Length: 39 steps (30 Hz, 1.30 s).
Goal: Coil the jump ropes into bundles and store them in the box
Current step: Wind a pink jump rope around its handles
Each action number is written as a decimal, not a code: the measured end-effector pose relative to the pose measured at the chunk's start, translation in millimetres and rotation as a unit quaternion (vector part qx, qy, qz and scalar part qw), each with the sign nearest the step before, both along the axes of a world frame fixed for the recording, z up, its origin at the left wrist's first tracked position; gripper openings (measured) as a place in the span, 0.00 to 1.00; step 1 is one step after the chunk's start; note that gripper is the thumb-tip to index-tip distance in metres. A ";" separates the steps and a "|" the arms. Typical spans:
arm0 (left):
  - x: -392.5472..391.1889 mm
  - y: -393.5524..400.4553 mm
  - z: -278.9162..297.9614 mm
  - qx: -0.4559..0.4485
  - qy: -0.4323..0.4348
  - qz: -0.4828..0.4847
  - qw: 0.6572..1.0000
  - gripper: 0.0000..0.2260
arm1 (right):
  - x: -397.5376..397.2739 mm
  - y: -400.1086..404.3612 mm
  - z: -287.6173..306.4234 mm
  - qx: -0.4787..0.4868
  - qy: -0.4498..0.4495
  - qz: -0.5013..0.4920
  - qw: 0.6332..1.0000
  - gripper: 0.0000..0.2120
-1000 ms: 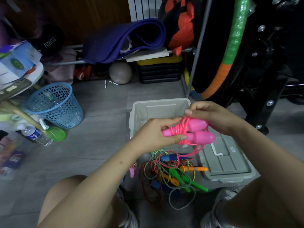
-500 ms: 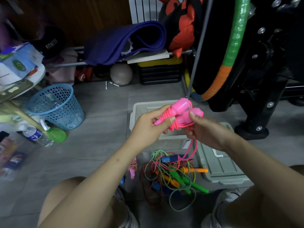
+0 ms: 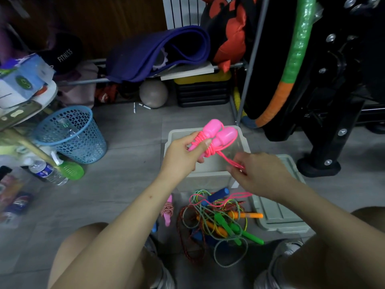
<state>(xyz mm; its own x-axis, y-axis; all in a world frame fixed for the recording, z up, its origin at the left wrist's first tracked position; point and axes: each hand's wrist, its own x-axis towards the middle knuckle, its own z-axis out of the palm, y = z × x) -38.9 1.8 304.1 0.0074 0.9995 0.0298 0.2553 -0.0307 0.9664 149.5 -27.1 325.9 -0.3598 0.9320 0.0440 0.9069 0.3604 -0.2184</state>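
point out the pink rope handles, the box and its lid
pink rope handles [image 3: 218, 133], head view, on the bulbous ends
box [image 3: 208, 174], head view, on its near wall
lid [image 3: 277, 215], head view, on its top face

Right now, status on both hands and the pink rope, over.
Left hand grips the pink rope's handles, cord wound round them. Right hand pinches the loose cord end. Box below, open. Other ropes tangled on the floor.

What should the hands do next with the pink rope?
Probably wind once more: the right hand pinches the loose pink cord, while the left hand grips the pink jump rope handles, already partly wrapped. Cord trails down to the rope pile, so it isn't ready for the box.
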 end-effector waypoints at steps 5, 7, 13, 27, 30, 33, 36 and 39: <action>-13.4 7.8 5.6 0.017 0.068 -0.015 0.997 0.08 | 13.6 4.9 10.9 0.016 0.126 0.023 0.992 0.13; -12.3 6.2 3.2 0.007 0.112 -0.083 0.990 0.12 | 13.9 8.5 13.4 0.069 0.157 0.045 0.984 0.15; -1.5 -5.0 -1.7 0.029 0.198 -0.201 0.959 0.27 | 5.2 27.3 7.9 0.109 0.186 0.084 0.973 0.22; -4.8 -19.3 0.9 0.032 0.122 -0.190 0.974 0.30 | 17.6 47.5 11.8 -0.274 0.493 0.055 0.824 0.10; -6.2 -20.5 10.7 0.021 0.077 -0.186 0.979 0.31 | 17.2 42.8 12.1 -0.264 0.494 0.048 0.827 0.17; -6.1 -20.6 18.1 0.003 0.029 -0.167 0.985 0.27 | 16.6 35.6 8.4 -0.299 0.504 0.042 0.809 0.24; -5.6 -19.5 18.0 -0.005 0.013 -0.166 0.986 0.25 | 13.6 32.8 5.5 -0.339 0.528 0.044 0.778 0.29; -4.7 -18.9 17.3 -0.017 -0.005 -0.151 0.988 0.24 | 12.4 34.3 2.0 -0.381 0.564 0.030 0.732 0.33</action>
